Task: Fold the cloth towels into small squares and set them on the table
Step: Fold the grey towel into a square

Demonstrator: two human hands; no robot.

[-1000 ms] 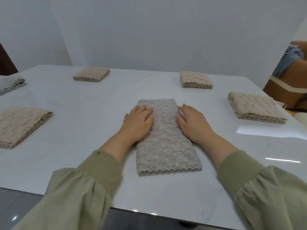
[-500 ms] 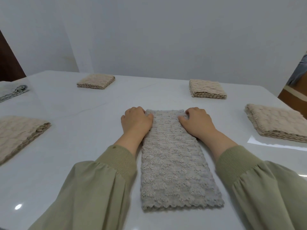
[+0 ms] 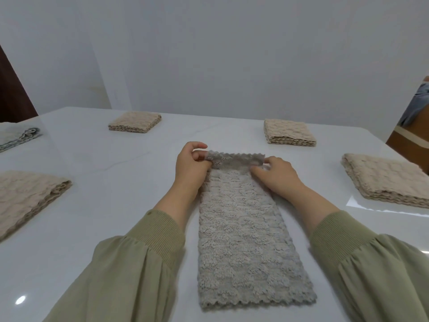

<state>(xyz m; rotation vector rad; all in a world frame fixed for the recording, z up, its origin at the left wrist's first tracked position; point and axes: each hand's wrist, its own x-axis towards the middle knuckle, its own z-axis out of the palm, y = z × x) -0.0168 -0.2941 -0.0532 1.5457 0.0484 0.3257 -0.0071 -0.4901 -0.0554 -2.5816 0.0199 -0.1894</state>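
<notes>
A grey textured towel (image 3: 246, 240), folded into a long narrow strip, lies lengthwise on the white table (image 3: 116, 201) in front of me. My left hand (image 3: 191, 165) pinches its far left corner and my right hand (image 3: 276, 175) pinches its far right corner. The far scalloped edge is lifted a little off the table and curls toward me. The near end lies flat by the table's front edge.
Folded beige towels sit around the table: one far left (image 3: 134, 122), one far right (image 3: 289, 131), one at the right edge (image 3: 387, 180), one at the left edge (image 3: 25, 198). A grey cloth (image 3: 19, 138) lies at far left. A brown chair (image 3: 411, 133) stands right.
Both hands slid from the middle of the strip to its far end, closed on the two far corners and raised that edge. The view tilted and moved closer.
</notes>
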